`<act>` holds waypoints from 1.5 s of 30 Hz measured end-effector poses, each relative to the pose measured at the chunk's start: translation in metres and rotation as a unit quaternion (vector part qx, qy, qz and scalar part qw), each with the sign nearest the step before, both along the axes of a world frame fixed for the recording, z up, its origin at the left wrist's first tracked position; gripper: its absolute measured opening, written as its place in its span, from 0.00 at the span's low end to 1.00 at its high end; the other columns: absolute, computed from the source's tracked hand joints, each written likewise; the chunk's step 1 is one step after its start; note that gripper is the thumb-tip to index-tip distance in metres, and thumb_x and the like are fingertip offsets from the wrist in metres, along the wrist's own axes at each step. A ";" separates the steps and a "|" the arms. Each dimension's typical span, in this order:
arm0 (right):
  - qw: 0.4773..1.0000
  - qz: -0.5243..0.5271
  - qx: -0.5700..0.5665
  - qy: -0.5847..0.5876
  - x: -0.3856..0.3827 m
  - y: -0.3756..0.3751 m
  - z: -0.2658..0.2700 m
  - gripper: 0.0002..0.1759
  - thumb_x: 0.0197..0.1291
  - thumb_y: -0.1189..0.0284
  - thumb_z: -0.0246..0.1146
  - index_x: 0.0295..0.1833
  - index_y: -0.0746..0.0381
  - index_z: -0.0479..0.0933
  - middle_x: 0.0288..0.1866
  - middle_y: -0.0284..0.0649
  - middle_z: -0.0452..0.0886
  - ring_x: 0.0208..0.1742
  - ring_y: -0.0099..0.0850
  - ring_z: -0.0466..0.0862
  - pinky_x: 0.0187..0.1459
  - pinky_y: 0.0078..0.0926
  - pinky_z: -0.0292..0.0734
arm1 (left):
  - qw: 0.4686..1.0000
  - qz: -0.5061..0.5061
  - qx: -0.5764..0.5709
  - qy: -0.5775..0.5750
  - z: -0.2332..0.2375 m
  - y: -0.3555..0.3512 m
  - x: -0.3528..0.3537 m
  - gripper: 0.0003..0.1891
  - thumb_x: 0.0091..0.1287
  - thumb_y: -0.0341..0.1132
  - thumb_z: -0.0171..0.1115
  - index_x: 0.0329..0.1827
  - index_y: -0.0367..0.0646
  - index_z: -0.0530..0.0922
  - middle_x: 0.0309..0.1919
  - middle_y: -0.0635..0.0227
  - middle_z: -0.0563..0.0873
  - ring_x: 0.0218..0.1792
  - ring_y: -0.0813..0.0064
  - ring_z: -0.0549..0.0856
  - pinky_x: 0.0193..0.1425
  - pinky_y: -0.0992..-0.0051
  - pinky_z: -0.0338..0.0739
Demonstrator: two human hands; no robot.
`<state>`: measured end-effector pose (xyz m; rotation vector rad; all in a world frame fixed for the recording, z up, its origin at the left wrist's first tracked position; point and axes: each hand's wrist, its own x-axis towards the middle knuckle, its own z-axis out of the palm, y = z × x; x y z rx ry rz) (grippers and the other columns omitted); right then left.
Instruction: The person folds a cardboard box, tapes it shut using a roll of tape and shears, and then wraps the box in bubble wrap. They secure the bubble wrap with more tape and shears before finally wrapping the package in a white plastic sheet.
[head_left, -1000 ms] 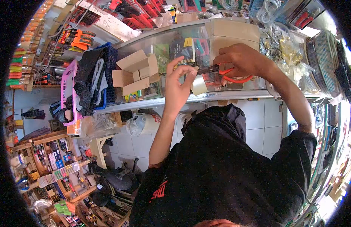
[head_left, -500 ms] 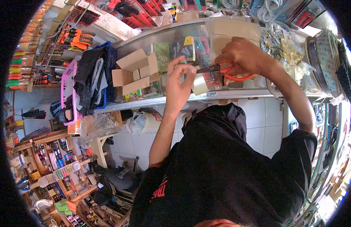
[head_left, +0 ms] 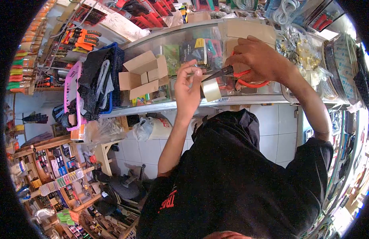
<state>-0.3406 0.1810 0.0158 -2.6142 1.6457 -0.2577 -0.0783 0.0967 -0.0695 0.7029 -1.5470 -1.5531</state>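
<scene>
In my right hand point(head_left: 264, 59) is a pair of scissors point(head_left: 222, 73) with orange-red handles, my fingers wrapped through and around the loops. The dark blades point left toward my left hand point(head_left: 188, 83), their tips close to its thumb. The thumb and forefinger of that hand are pinched together, and a small shiny bit shows at the fingertips, too small to name. Just under the blades, near the counter's front edge, is a pale, glossy roll of what looks like tape point(head_left: 211, 90). An open cardboard box point(head_left: 142, 75) stands left of my left hand.
The glass-topped counter point(head_left: 152, 104) has packaged goods in it, among them a black-and-yellow pack point(head_left: 192, 51). A flattened piece of cardboard point(head_left: 248, 30) lies behind my right hand. Pink point(head_left: 73, 97) and blue baskets are at left; bagged fittings point(head_left: 300, 49) and coiled hose point(head_left: 341, 65) at right.
The scissor blades have tilted, their tips now lower and closer to my left thumb. My left hand has shifted slightly, its fingertips still pinched. The scissors stay in my right hand.
</scene>
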 end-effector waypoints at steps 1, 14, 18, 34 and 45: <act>1.000 0.005 -0.011 0.003 -0.001 -0.001 -0.001 0.34 0.43 0.61 0.82 0.61 0.48 0.85 0.51 0.37 0.86 0.61 0.42 0.81 0.66 0.45 0.74 | 1.000 -0.004 0.018 0.013 0.001 0.000 -0.001 0.10 0.81 0.32 0.64 0.57 0.36 0.80 0.71 0.54 0.74 0.58 0.68 0.87 0.66 0.68 0.82; 0.995 -0.084 -0.052 -0.013 -0.025 0.008 0.015 0.29 0.49 0.63 0.81 0.59 0.56 0.85 0.47 0.41 0.85 0.56 0.44 0.82 0.59 0.44 0.75 | 0.977 -0.071 -0.193 -0.052 -0.016 0.012 0.004 0.65 0.59 0.31 0.85 0.88 0.48 0.38 0.82 0.45 0.57 0.75 0.49 0.76 0.77 0.52 0.74; 0.984 -0.173 -0.041 -0.025 -0.048 0.012 0.001 0.26 0.53 0.65 0.79 0.59 0.56 0.85 0.53 0.43 0.87 0.59 0.45 0.83 0.62 0.44 0.76 | 0.956 -0.075 -0.266 -0.095 -0.032 0.004 0.006 0.69 0.55 0.34 0.88 0.88 0.49 0.38 0.83 0.44 0.55 0.78 0.47 0.72 0.78 0.50 0.72; 0.959 -0.269 -0.088 -0.021 -0.063 0.021 -0.048 0.27 0.64 0.64 0.72 0.68 0.52 0.77 0.58 0.42 0.84 0.62 0.46 0.83 0.65 0.50 0.73 | 0.810 -0.079 -0.363 -0.455 0.032 -0.025 -0.006 0.68 0.47 0.39 0.88 0.90 0.58 0.51 0.76 0.42 0.69 0.74 0.41 0.75 0.74 0.44 0.73; 0.951 -0.296 -0.089 0.023 -0.045 0.024 -0.046 0.28 0.62 0.68 0.73 0.69 0.53 0.78 0.56 0.40 0.81 0.60 0.44 0.82 0.62 0.45 0.75 | 0.819 -0.074 -0.372 -0.430 0.008 -0.030 -0.005 0.55 0.58 0.44 0.83 0.88 0.51 0.58 0.77 0.44 0.70 0.79 0.48 0.71 0.80 0.48 0.66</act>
